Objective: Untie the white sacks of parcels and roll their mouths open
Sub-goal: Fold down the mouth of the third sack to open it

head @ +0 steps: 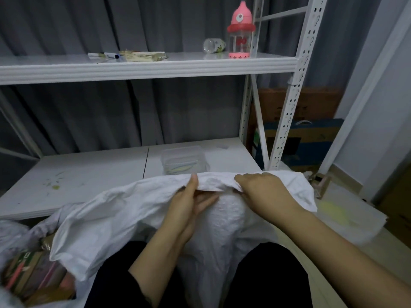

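Observation:
A white woven sack (115, 210) stands between my knees, its mouth folded into a rolled rim along the far side. My left hand (189, 201) pinches that rim, thumb on top and fingers underneath. My right hand (264, 190) grips the rim a little further right, fingers curled over the fold. Below the hands a white bubble-wrapped parcel (224, 221) shows inside the sack. A second white sack (13, 238) at the lower left lies open with several cardboard parcels (33, 274) in it.
A white metal rack stands just ahead; its lower shelf (89, 178) carries a clear plastic box (183, 160). The upper shelf (155, 63) has a pink bottle (241, 30), a clear bottle and papers. Cardboard boxes (298, 130) stand at the right, flat white sheets on the floor.

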